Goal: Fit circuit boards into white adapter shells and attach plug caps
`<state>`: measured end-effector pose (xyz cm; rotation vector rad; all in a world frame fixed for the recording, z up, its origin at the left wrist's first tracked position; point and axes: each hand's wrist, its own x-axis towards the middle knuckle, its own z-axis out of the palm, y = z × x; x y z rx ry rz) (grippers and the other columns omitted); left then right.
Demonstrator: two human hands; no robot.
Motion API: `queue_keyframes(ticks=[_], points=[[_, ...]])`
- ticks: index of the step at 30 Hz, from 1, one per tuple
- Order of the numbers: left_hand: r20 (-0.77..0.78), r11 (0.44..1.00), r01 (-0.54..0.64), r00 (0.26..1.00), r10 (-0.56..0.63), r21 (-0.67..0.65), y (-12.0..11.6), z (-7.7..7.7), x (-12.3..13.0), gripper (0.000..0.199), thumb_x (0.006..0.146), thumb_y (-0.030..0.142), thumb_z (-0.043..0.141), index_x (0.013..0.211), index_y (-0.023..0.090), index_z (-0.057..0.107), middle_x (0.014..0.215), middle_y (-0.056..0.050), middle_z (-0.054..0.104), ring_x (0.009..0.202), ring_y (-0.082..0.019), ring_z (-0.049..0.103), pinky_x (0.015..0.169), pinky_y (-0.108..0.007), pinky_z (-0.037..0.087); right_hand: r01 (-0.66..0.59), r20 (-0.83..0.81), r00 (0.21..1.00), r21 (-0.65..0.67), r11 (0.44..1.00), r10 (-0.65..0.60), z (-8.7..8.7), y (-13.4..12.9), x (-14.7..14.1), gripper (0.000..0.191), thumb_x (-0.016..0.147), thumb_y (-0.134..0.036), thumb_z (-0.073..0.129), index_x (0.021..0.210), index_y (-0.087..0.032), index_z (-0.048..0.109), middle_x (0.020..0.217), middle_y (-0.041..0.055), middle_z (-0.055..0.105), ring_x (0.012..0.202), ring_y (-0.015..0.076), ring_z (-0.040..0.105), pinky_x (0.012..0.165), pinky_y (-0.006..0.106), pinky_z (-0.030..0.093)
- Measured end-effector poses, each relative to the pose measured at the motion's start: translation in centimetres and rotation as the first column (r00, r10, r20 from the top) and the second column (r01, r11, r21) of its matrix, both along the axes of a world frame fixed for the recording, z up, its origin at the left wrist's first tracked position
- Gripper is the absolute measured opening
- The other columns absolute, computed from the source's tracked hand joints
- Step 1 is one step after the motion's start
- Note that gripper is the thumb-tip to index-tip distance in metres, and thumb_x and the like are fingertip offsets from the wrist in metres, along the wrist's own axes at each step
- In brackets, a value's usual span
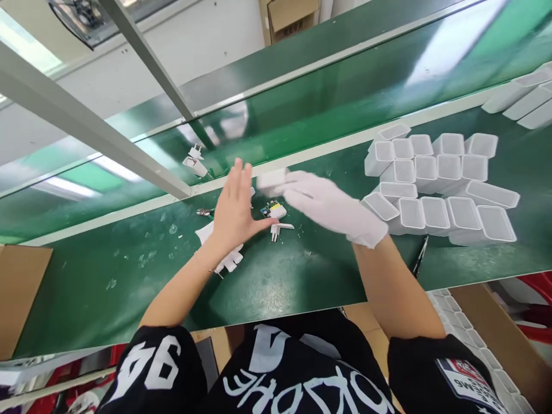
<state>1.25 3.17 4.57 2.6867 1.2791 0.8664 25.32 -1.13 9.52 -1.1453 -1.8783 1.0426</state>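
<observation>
My bare left hand (237,210) is held over the green bench with its palm flat, thumb spread and nothing in it. In my gloved right hand (317,198) is a white plastic housing (272,181), slightly blurred, pinched at its right end, just right of my left fingers. Below it a small circuit board (271,208) with a white and yellow part lies on the bench. A white plug piece with pins (280,228) rests near my left thumb. Partly behind my left hand lie a white glove (230,260) and pliers (204,212).
Many open translucent white housings (437,215) stand in rows at the right, with a dark pointed tool (420,256) before them. Another white plug part (195,164) sits by the back ledge. Cardboard (23,293) is at the far left. A grey post (149,63) slants across the upper left.
</observation>
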Motion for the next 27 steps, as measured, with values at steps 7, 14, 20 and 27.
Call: queue_keyframes(ticks=[7, 14, 20, 27], points=[[0.014, 0.974, -0.218, 0.976, 0.219, -0.063, -3.6, 0.9, -1.6, 0.046, 0.077, 0.029, 0.075, 0.115, 0.019, 0.053, 0.113, -0.012, 0.06, 0.109, -0.03, 0.06, 0.09, -0.041, 0.053, 0.274, 0.162, 0.953, -0.096, 0.957, -0.257, -1.0, -1.0, -5.0, 0.05, 0.099, -0.054, 0.039, 0.121, -0.016, 0.063, 0.116, 0.014, 0.07, 0.104, 0.0269, 0.066, 0.091, 0.041, 0.052], [0.239, 0.913, -0.265, 0.908, 0.344, -0.309, -5.7, -1.0, -4.2, 0.047, 0.076, 0.031, 0.077, 0.113, 0.021, 0.05, 0.11, -0.005, 0.055, 0.107, -0.025, 0.058, 0.094, -0.04, 0.05, 0.34, 0.77, 0.603, -0.012, 0.94, -0.209, -4.0, 0.0, -9.3, 0.078, 0.084, -0.045, 0.072, 0.146, -0.008, 0.042, 0.123, 0.0256, 0.064, 0.108, 0.0345, 0.064, 0.085, 0.043, 0.051], [0.335, 0.888, -0.14, 0.891, 0.306, -0.438, -6.8, -2.3, -4.2, 0.049, 0.075, 0.032, 0.078, 0.115, 0.022, 0.049, 0.106, -0.003, 0.057, 0.101, -0.024, 0.061, 0.088, -0.038, 0.053, 0.36, 0.779, 0.576, 0.028, 0.932, -0.246, -4.7, -0.4, -7.3, 0.034, 0.084, -0.044, 0.068, 0.1, -0.013, 0.068, 0.109, 0.0183, 0.067, 0.103, 0.0323, 0.064, 0.082, 0.04, 0.052], [0.399, 0.925, 0.041, 0.909, 0.122, -0.378, -6.9, -2.5, -4.6, 0.05, 0.077, 0.026, 0.074, 0.117, 0.022, 0.045, 0.117, -0.008, 0.056, 0.105, -0.023, 0.06, 0.09, -0.036, 0.052, 0.226, 0.546, 0.803, 0.093, 0.97, -0.239, -5.7, -0.5, -6.0, 0.046, 0.083, -0.028, 0.063, 0.127, -0.018, 0.057, 0.115, 0.0091, 0.071, 0.103, 0.0218, 0.069, 0.09, 0.032, 0.055]])
